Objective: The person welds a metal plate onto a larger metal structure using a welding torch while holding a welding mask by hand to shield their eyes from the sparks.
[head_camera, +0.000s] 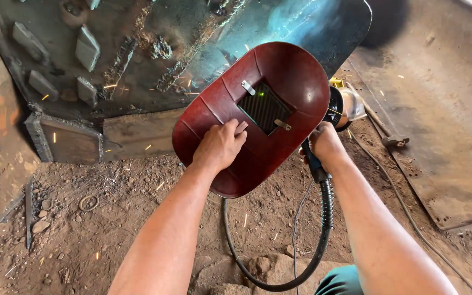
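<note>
A dark red hand shield (258, 109) is gripped by the left hand (219, 145); the right hand (326, 143) is wrapped tight around a grinder (341, 106). Sparks are flying off the steel plate (181, 49), so the seam's only partly cleaned up, it seems.

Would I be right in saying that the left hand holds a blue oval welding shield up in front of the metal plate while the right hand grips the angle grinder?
Not quite: the welding shield is dark red, not blue, as the head view shows. The rest stands: the left hand holds it up in front of the metal plate while the right hand grips the angle grinder.
</note>
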